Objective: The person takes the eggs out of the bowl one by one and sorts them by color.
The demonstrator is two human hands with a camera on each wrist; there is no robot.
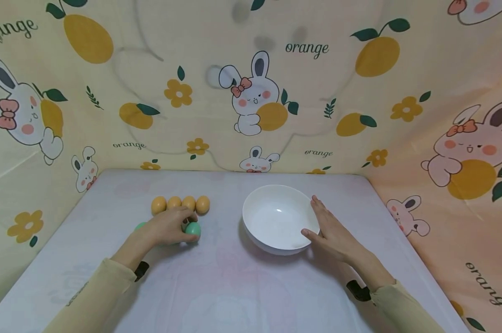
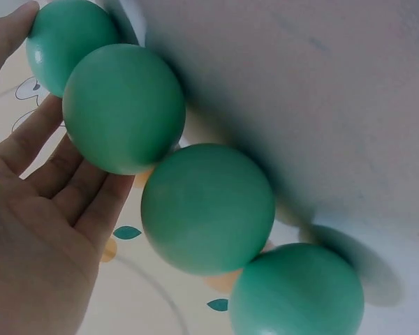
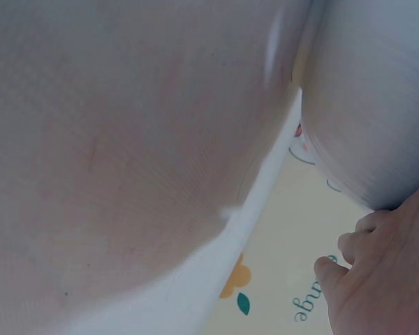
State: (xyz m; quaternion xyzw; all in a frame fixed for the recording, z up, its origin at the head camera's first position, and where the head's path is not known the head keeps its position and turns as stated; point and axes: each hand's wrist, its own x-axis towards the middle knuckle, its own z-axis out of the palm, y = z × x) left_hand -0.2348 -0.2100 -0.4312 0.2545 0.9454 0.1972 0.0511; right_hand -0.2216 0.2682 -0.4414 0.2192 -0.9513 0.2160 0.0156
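At the right end of a row of green eggs, my left hand [image 1: 169, 227] pinches a green egg [image 1: 193, 229] between thumb and fingers. The left wrist view shows that held green egg [image 2: 70, 42] farthest away, with more green eggs [image 2: 208, 209] lined up nearer the camera. The other green eggs are mostly hidden behind the hand in the head view. A white bowl [image 1: 275, 217] stands upright to the right. Against its right side rests my right hand [image 1: 334, 236], fingers extended along the outside and the thumb overlapping the rim. In the right wrist view the fingers touch the bowl's outer wall [image 3: 377, 105].
Several yellow-orange eggs [image 1: 202, 205] stand in a row just behind the green ones. Everything sits on a white-covered table [image 1: 234, 291]. A printed cloth [image 1: 217, 46] with rabbits and oranges hangs behind and along both sides.
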